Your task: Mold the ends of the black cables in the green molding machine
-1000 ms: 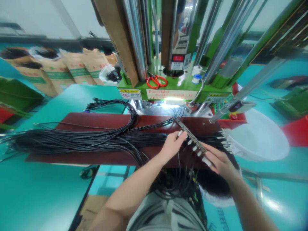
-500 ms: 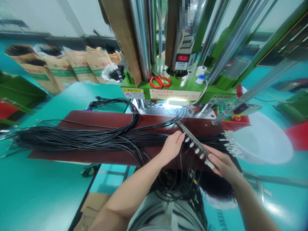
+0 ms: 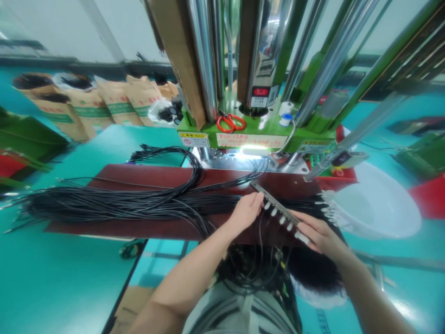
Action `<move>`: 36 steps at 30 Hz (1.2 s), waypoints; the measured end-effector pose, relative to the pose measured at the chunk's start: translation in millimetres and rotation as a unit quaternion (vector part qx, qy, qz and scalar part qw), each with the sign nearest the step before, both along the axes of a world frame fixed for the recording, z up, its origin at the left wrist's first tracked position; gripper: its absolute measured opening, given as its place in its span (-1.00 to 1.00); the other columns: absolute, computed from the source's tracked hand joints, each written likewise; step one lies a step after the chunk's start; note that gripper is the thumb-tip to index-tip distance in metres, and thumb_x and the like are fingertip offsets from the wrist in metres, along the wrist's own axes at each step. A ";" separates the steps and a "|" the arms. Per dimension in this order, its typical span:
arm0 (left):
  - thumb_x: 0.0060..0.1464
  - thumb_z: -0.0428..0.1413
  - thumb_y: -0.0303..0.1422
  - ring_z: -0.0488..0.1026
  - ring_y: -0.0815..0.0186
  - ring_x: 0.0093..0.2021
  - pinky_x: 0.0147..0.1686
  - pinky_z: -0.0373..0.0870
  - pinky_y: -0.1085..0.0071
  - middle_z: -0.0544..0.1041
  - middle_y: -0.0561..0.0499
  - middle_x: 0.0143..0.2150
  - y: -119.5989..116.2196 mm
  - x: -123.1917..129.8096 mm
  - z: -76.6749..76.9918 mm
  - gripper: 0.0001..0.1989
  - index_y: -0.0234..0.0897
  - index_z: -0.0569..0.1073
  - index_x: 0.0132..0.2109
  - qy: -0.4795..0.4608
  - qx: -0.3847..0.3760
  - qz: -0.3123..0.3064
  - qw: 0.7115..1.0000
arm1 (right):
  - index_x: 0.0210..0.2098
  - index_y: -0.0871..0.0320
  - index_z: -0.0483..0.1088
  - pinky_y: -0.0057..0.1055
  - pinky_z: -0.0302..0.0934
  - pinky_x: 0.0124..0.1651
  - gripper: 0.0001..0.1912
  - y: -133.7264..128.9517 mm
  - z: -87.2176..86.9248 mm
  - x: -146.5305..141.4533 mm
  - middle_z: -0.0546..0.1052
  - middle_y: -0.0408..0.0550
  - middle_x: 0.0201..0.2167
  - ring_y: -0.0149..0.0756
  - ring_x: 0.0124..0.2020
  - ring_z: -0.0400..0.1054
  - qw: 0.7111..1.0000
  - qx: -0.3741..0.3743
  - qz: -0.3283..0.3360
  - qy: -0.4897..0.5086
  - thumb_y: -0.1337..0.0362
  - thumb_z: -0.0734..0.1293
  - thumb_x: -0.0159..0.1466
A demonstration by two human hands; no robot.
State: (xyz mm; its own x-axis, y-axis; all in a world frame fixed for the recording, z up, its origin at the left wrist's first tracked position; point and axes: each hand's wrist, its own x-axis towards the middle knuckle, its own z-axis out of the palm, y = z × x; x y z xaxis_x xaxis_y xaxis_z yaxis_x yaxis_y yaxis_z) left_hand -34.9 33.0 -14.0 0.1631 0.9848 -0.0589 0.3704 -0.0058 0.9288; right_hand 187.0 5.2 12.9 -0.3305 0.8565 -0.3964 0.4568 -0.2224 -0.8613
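Note:
A long, narrow metal bar [image 3: 274, 200] slants across the brown board in front of me, with several pale connector ends sticking out along its near edge. My right hand [image 3: 321, 235] is wrapped round the bar's lower right end. Closer to its upper left end, my left hand [image 3: 246, 212] pinches the bar's near edge; whether a cable end is also between those fingertips is hidden. Thin black cables [image 3: 261, 232] hang below the bar toward my lap. Behind the left hand, a thick bundle of black cables [image 3: 114, 204] lies along the board.
A green press [image 3: 208, 125] with a lit lamp stands directly ahead, red-handled scissors [image 3: 231, 123] and a blue-ended spool [image 3: 286, 119] on its ledge. The brown board [image 3: 79, 226] lies beneath the cables. At the right is a white basin [image 3: 392, 208]; paper sacks [image 3: 90, 109] stand back left.
The bar and both hands sit slightly further left and lower in view, while the camera view has shifted a little. Both hands keep their hold.

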 end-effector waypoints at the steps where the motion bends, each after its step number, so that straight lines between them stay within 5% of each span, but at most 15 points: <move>1: 0.16 -0.33 -0.07 0.26 0.40 -0.62 -0.49 0.17 0.48 0.32 0.10 -0.65 -3.0 -5.0 6.1 -0.51 -0.26 0.31 -0.46 0.024 -0.009 -0.016 1.000 | 0.12 0.09 0.22 -0.52 0.25 -0.54 -0.46 3.3 3.8 2.2 0.51 -0.03 -0.24 -0.32 -0.39 0.41 1.000 -0.012 0.014 -0.012 0.03 0.18 0.20; 6: 0.12 -0.21 -0.05 0.34 0.37 -0.59 -0.44 0.20 0.47 0.42 0.07 -0.60 -16.4 -34.4 31.2 -0.55 -0.25 0.36 -0.46 0.141 0.011 -0.029 0.990 | -0.10 0.08 0.39 -0.57 0.14 -0.59 -0.60 45.1 27.2 10.1 0.51 -0.11 -0.44 -0.42 -0.54 0.31 0.993 0.017 0.100 -0.058 0.17 0.34 0.05; 12: 0.11 -0.15 -0.12 0.34 0.40 -0.55 -0.46 0.21 0.49 0.42 0.10 -0.58 -17.0 -60.8 26.8 -0.63 -0.26 0.40 -0.39 0.106 0.051 0.002 0.993 | -0.31 0.14 0.46 -0.54 -0.09 -0.74 -0.71 112.0 42.4 -6.1 0.41 -0.17 -0.68 -0.50 -0.77 0.12 0.977 0.029 0.174 -0.121 0.19 0.37 -0.04; 16: 0.11 -0.11 -0.20 0.35 0.39 -0.46 -0.38 0.23 0.48 0.45 0.08 -0.49 -9.4 -74.6 25.0 -0.72 -0.25 0.39 -0.36 0.119 0.112 0.057 0.985 | -0.40 0.17 0.51 -0.41 0.19 -0.43 -0.79 139.1 31.0 -19.6 0.50 -0.07 -0.52 -0.32 -0.52 0.34 0.952 0.138 0.240 -0.132 0.22 0.32 -0.01; 19: 0.09 -0.07 -0.28 0.35 0.33 -0.31 -0.26 0.24 0.43 0.47 0.02 -0.34 3.3 -83.6 26.0 -0.80 -0.25 0.41 -0.33 0.174 0.170 0.088 0.966 | -0.43 0.15 0.52 -0.33 0.16 -0.15 -0.81 149.6 15.1 -21.0 0.48 -0.03 -0.36 -0.22 -0.28 0.34 0.921 0.243 0.271 -0.138 0.22 0.32 0.00; 24: 0.05 -0.02 -0.30 0.34 0.28 -0.24 -0.19 0.23 0.39 0.48 0.01 -0.31 37.9 -89.7 19.7 -0.84 -0.24 0.42 -0.32 0.240 0.160 0.051 0.956 | -0.36 0.17 0.49 -0.31 0.10 -0.02 -0.74 147.6 -4.8 -11.5 0.46 -0.01 -0.28 -0.21 -0.18 0.31 0.927 0.269 0.228 -0.128 0.14 0.28 0.07; 28: 0.09 -0.08 -0.23 0.39 0.29 -0.27 -0.25 0.23 0.41 0.50 0.01 -0.31 59.8 -85.8 8.6 -0.75 -0.23 0.42 -0.34 0.248 0.100 0.002 0.964 | -0.31 0.20 0.46 -0.32 0.12 -0.04 -0.67 136.2 -12.6 -4.6 0.49 0.02 -0.24 -0.20 -0.16 0.33 0.957 0.256 0.102 -0.089 0.10 0.21 0.16; 36: 0.16 -0.19 -0.16 0.40 0.28 -0.20 -0.30 0.18 0.45 0.51 0.02 -0.27 54.3 -80.5 -1.6 -0.65 -0.19 0.41 -0.34 0.336 0.098 0.004 0.937 | -0.36 0.21 0.48 -0.33 0.14 -0.06 -0.68 128.6 -15.3 -5.0 0.53 0.01 -0.30 -0.19 -0.19 0.36 0.973 0.223 0.015 -0.050 0.09 0.25 0.14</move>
